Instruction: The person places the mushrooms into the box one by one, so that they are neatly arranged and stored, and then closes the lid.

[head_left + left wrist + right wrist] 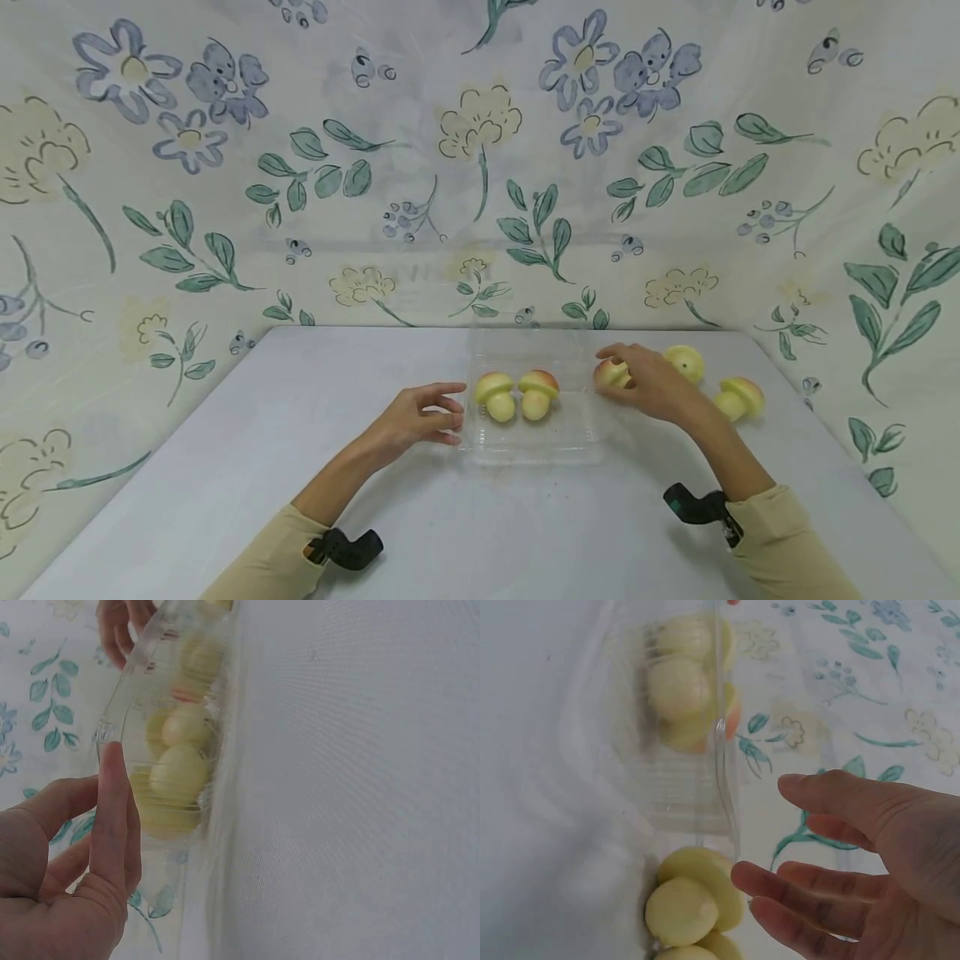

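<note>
A clear plastic container stands on the table, holding two yellow-green mushroom-shaped pieces, a left one and a right one with a reddish cap. My left hand is at the container's left side; in the left wrist view a fairly straight finger meets its rim. Beyond the container's right side, my right hand is over another mushroom-shaped piece, partly hiding it. The right wrist view shows the right hand's fingers spread beside that piece, not closed round it.
Two more mushroom-shaped pieces lie on the right of the table, one at the back behind the right hand and one beside the right forearm. A floral cloth hangs behind the white table. Each wrist wears a black camera mount.
</note>
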Action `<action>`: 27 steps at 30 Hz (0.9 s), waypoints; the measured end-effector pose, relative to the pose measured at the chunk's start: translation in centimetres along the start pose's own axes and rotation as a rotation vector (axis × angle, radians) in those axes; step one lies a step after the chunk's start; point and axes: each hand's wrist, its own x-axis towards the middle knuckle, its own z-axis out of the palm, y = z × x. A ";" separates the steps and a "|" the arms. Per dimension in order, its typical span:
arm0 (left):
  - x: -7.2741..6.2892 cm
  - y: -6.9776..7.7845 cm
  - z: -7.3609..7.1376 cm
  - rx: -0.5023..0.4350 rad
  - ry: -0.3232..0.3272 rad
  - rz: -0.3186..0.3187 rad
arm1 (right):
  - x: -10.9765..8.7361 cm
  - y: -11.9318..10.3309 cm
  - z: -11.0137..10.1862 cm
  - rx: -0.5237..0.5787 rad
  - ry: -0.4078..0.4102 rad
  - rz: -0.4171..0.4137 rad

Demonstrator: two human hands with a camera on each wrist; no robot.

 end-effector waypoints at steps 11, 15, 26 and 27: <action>0.0 -0.3 0.0 -0.017 -0.001 0.004 | -0.9 1.9 -1.1 -0.017 -0.008 0.034; 0.1 -0.4 0.0 -0.015 -0.002 0.001 | -1.0 2.5 -1.4 -0.017 -0.021 0.056; 0.1 -0.3 0.0 -0.011 0.005 -0.003 | -1.5 3.8 -2.6 -0.037 -0.042 0.112; 0.0 -0.2 0.0 -0.008 0.006 -0.003 | -1.6 3.9 -2.8 -0.037 -0.051 0.119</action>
